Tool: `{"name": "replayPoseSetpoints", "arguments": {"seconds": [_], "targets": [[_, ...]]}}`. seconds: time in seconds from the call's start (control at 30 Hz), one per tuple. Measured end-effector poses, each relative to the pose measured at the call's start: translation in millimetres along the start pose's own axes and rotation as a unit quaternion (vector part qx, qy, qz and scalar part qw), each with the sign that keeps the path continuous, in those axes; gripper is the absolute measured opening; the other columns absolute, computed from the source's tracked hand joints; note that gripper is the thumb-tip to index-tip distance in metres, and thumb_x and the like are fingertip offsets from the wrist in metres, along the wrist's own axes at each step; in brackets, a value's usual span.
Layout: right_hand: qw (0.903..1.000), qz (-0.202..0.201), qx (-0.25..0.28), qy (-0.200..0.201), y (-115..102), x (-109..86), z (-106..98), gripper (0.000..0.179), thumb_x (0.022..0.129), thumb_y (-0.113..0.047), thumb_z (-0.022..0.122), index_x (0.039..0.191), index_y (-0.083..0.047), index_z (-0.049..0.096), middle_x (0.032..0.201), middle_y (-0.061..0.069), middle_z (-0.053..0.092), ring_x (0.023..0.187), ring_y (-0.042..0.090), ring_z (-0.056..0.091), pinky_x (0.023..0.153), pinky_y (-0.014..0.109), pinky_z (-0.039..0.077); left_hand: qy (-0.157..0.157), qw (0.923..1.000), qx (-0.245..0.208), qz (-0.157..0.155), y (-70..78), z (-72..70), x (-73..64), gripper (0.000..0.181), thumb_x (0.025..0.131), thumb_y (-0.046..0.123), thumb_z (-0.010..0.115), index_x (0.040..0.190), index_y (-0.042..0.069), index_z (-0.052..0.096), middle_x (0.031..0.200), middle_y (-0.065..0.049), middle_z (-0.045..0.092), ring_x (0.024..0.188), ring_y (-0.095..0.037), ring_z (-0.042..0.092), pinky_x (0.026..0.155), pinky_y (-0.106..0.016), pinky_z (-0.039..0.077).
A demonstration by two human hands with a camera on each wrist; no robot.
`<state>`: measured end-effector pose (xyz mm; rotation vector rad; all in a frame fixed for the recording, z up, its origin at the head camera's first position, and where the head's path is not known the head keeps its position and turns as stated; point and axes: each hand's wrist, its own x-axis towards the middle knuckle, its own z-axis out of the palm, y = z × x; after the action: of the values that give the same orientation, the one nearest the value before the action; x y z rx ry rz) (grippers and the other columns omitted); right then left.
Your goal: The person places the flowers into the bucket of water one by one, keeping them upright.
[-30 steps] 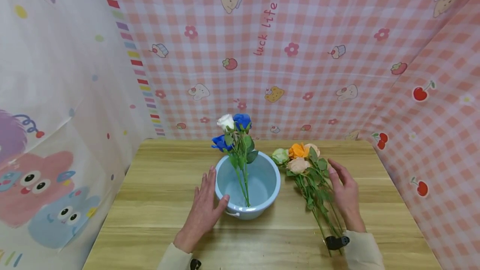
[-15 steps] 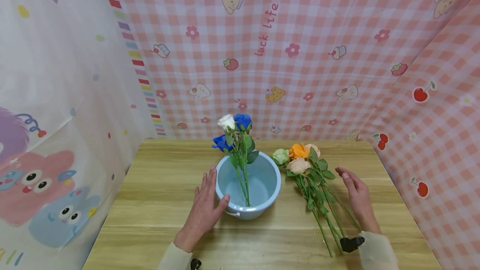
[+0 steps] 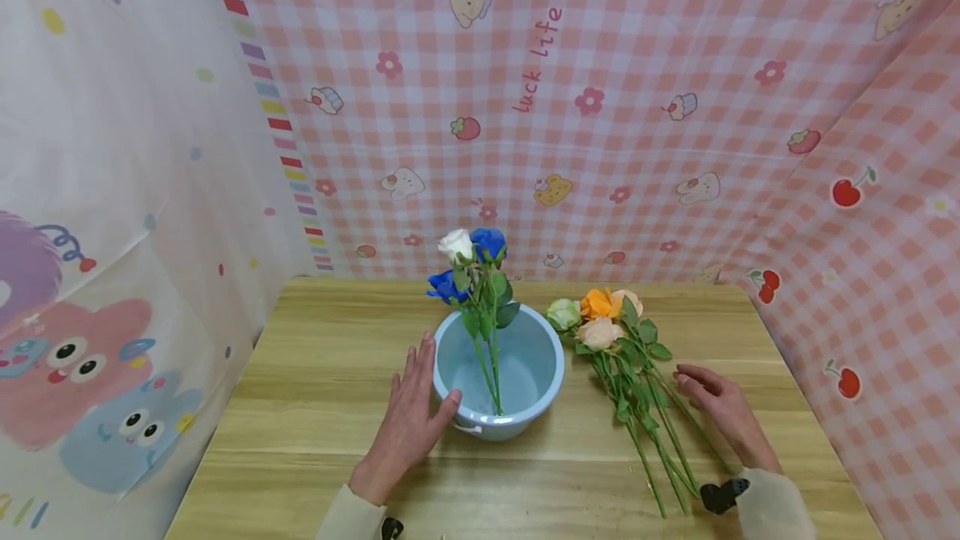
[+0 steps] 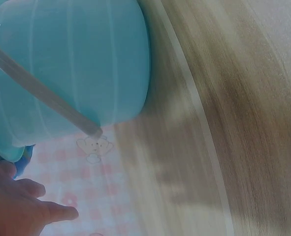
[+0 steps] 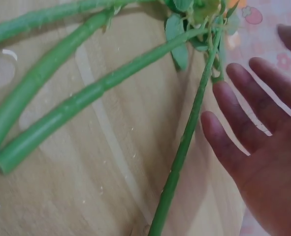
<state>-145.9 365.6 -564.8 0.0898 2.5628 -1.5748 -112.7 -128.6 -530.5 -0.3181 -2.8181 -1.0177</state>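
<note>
A light blue bucket [image 3: 557, 373] stands mid-table, holding two blue roses [image 3: 489, 245] and a white rose [image 3: 456, 246] that lean toward the back. My left hand [image 3: 408, 419] rests against the bucket's left rim with its fingers extended. To the right of the bucket lies a bunch of artificial roses: orange [image 3: 600, 303], pale peach [image 3: 601, 332] and light green [image 3: 563, 314], their stems [image 3: 652, 461] pointing toward me. Beside those stems is my right hand [image 3: 727, 411], fingers loosely extended and gripping nothing. In the right wrist view, a green stem [image 5: 182, 152] runs close to its fingertips.
The bucket's grey handle [image 4: 47, 96] hangs down its side in the left wrist view. Behind the wooden table [image 3: 315, 407] hangs a pink checked cloth [image 3: 495, 157]. More printed cloth [image 3: 150, 190] closes in the left side.
My right hand has moved right and toward me, away from the flower heads and leaves, drawing off alongside the stems. The stems have spread somewhat. My left hand stays at the bucket.
</note>
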Motion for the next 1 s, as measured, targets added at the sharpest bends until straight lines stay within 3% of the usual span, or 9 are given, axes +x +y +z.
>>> {"name": "replayPoseSetpoints", "arguments": {"seconds": [0.2,0.37,0.77,1.0], "targets": [[0.9993,0.027,-0.002,-0.026,7,2.5,0,0.061,0.106,-0.034,0.060,0.150,0.008,0.047,0.145,0.029,0.055,0.107,-0.005,0.058,0.088,0.023,0.057,0.003,1.0000,-0.004,0.006,-0.2,-0.7,-0.3,0.086,0.103,0.053,0.048,0.167,0.010,0.011,0.174,-0.007,0.010,0.157,-0.040,0.012,0.116,-0.076,0.019],[0.9987,0.025,-0.022,-0.038,9,6.2,0,0.055,0.106,-0.027,0.061,0.146,0.009,0.050,0.140,0.028,0.060,0.105,0.006,0.064,0.081,0.027,0.059,0.002,1.0000,-0.001,0.004,0.0,-0.8,-0.6,0.086,0.103,0.054,0.048,0.167,0.010,0.011,0.174,-0.007,0.010,0.157,-0.040,0.013,0.116,-0.075,0.019],[0.9940,0.015,-0.094,-0.054,7,13.3,0,0.037,0.103,-0.014,0.065,0.131,0.011,0.063,0.110,0.019,0.073,0.085,0.014,0.063,0.065,0.028,0.054,0.003,1.0000,-0.002,0.002,-0.3,-0.6,-0.2,0.086,0.104,0.054,0.047,0.167,0.010,0.011,0.174,-0.007,0.009,0.157,-0.041,0.013,0.116,-0.075,0.019],[0.9931,0.021,-0.100,-0.057,1,13.5,4,0.028,0.102,-0.008,0.063,0.122,0.012,0.066,0.101,0.015,0.073,0.080,0.017,0.062,0.063,0.028,0.054,0.007,1.0000,-0.002,0.006,-0.7,-0.6,-0.3,0.085,0.104,0.053,0.047,0.167,0.010,0.012,0.174,-0.007,0.010,0.156,-0.042,0.015,0.115,-0.076,0.020]]}}
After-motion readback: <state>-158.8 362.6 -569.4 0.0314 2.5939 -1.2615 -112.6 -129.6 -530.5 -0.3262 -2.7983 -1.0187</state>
